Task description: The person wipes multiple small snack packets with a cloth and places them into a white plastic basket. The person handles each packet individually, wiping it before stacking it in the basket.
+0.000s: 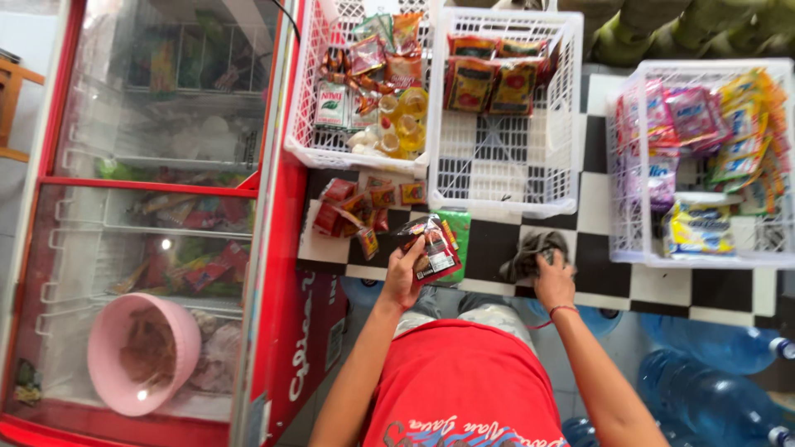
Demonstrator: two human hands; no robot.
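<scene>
The left hand (pixel 403 277) was closed around a bundle of snack sachets (pixel 431 247), held over the checkered tabletop (pixel 596 207). The right hand (pixel 553 280) gripped a grey cloth (pixel 534 250). Sachets judged light, crinkly, slippery; best pinched along the sealed edges.

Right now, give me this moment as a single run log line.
left hand: holds snack packets | right hand: on grey cloth | surface: checkered counter | nearby: three white baskets of packets, red freezer
</scene>
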